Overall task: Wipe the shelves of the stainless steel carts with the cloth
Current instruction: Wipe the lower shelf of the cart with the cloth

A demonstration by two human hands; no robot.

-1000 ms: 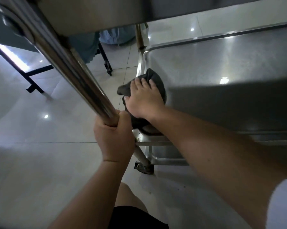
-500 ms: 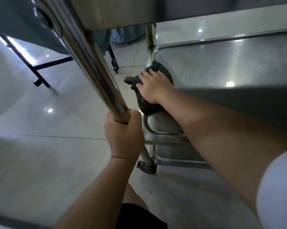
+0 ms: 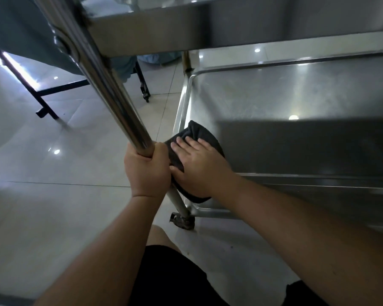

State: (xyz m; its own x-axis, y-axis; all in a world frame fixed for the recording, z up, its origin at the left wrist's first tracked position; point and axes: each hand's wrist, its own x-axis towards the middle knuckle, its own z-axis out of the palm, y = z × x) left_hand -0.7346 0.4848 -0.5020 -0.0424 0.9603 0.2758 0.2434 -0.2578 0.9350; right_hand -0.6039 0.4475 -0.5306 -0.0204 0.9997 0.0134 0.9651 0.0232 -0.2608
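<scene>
A stainless steel cart fills the right and top of the view. Its lower shelf (image 3: 274, 100) is a shallow steel tray with a raised rim. A dark grey cloth (image 3: 202, 134) lies at the shelf's near left corner. My right hand (image 3: 199, 166) presses flat on the cloth with straight fingers. My left hand (image 3: 147, 168) grips the cart's shiny upright post (image 3: 111, 93), just left of the cloth. The upper shelf (image 3: 186, 25) hangs overhead and shades the near part of the lower shelf.
A caster wheel (image 3: 182, 220) sits under the post on the pale tiled floor (image 3: 42, 195). A black metal frame (image 3: 44, 107) with a teal cover stands at the left. Another caster (image 3: 146, 97) stands behind. My knee in black shorts (image 3: 170, 272) is below.
My right hand has slid the cloth back from the far left part of the shelf to the near left corner, and its fingers now lie flat. My left hand still holds the post.
</scene>
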